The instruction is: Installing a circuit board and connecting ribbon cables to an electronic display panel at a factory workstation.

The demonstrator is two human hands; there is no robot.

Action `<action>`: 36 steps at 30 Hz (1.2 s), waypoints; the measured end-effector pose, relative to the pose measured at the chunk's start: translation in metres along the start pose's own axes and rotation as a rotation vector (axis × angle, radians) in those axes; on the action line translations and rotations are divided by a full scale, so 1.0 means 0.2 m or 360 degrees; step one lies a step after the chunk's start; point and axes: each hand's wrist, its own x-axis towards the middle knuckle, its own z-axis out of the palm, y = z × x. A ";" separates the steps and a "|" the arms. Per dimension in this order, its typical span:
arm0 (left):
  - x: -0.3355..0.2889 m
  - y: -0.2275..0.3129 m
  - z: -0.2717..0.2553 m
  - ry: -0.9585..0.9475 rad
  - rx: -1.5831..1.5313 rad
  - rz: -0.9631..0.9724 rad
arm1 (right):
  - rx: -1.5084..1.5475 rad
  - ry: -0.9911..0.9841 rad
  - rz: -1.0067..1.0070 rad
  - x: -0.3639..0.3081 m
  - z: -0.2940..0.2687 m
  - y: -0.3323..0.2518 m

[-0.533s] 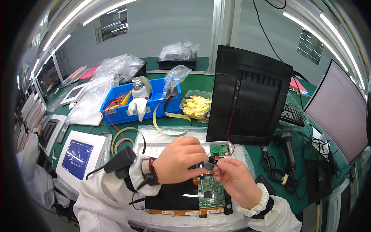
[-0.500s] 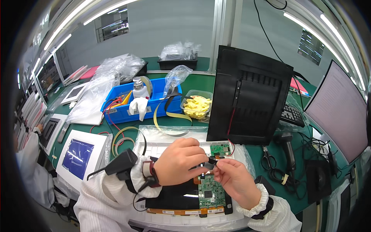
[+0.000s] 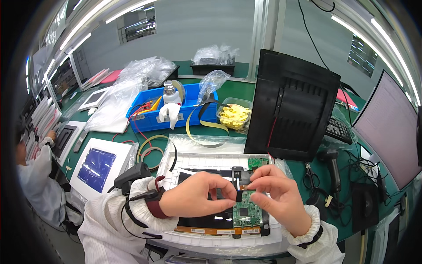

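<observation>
A white panel frame [image 3: 212, 161] lies in front of me with a dark display panel in it. On its right part sits a green circuit board [image 3: 247, 212], and a smaller green board [image 3: 257, 163] lies farther up. A short black strip [image 3: 238, 171] runs by the larger board's upper edge. To the left of the strip my left hand [image 3: 193, 195] hovers, thumb and forefinger curved and apart. My right hand [image 3: 281, 193] is just right of it, fingers bent with a gap between thumb and forefinger. Nothing clear shows in either hand.
A black back cover [image 3: 294, 105] stands upright behind the panel. A blue bin [image 3: 151, 120] and a tub of yellow pieces [image 3: 234, 115] stand beyond. Scissors [image 3: 311, 177], a scanner [image 3: 332, 171] and cables lie right; a white framed screen [image 3: 97, 169] lies left. Another person [image 3: 39, 176] sits far left.
My hands have moved apart from the small black piece they pinched together, and the fingers have spread. The view has shifted slightly, and more of the person at the left shows.
</observation>
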 end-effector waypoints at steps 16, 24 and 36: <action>-0.06 -0.29 0.13 0.0349 0.0585 0.0269 | -0.0620 -0.0179 0.0098 0.08 -0.09 0.22; -0.01 -0.44 0.24 0.0249 0.1062 0.0631 | -0.0824 -0.0284 0.0240 0.14 -0.12 0.43; -0.02 -0.47 0.25 0.0263 0.1052 0.0573 | -0.0908 -0.0294 0.0214 0.13 -0.11 0.46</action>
